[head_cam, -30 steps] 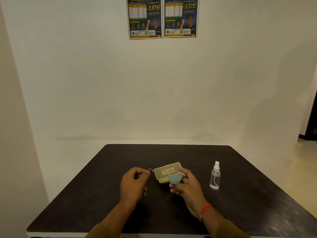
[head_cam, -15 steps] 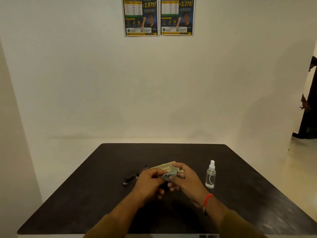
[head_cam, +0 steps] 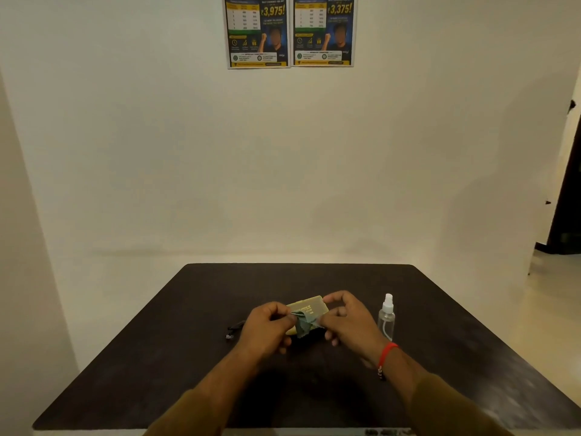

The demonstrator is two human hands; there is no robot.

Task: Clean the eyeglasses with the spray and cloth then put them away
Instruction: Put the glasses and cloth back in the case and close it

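A small grey-green cloth (head_cam: pixel 302 324) is pinched between my left hand (head_cam: pixel 267 330) and my right hand (head_cam: pixel 347 317), just above the dark table (head_cam: pixel 157 357). Behind the cloth lies an olive-yellow glasses case (head_cam: pixel 309 305) with printed text on its lid, partly hidden by my hands. The dark eyeglasses (head_cam: pixel 234 330) lie on the table left of my left hand; only one end shows. A clear spray bottle (head_cam: pixel 386 317) with a white nozzle stands upright to the right of my right hand.
The table stands against a plain white wall with two posters (head_cam: pixel 289 29) high up. A dark doorway (head_cam: pixel 566 190) opens at the far right. A red thread bracelet (head_cam: pixel 386 354) is on my right wrist.
My left hand has let go of the eyeglasses, which now lie on the table at the left, and it has moved right to take the cloth together with my right hand.
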